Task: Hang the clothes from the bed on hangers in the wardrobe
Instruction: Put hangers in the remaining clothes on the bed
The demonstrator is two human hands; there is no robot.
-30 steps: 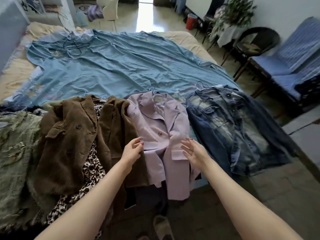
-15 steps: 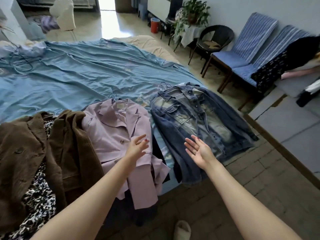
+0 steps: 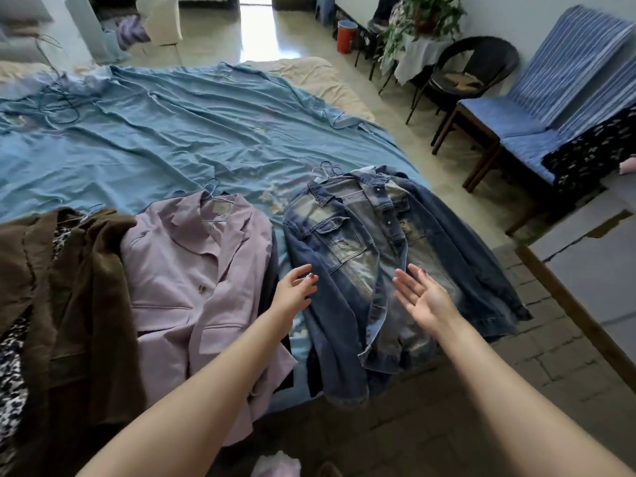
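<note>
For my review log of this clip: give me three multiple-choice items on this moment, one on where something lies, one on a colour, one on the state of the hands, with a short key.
1. Where does the denim jacket lie relative to the lilac blazer on the bed?
A. To its right
B. To its left
C. Underneath it

2. What colour is the sheet spread over the bed?
A. White
B. Blue
C. Red

3. What are the left hand and right hand doing?
A. Both grip a hanger
B. The right hand pinches the blazer's sleeve
C. Both are open and hold nothing

Key:
1 A: the denim jacket lies at the bed's right edge, the blazer beside it nearer the brown coat.
2 B: the wrinkled sheet is light blue throughout.
3 C: the fingers of both are spread over the denim jacket, gripping nothing.
</note>
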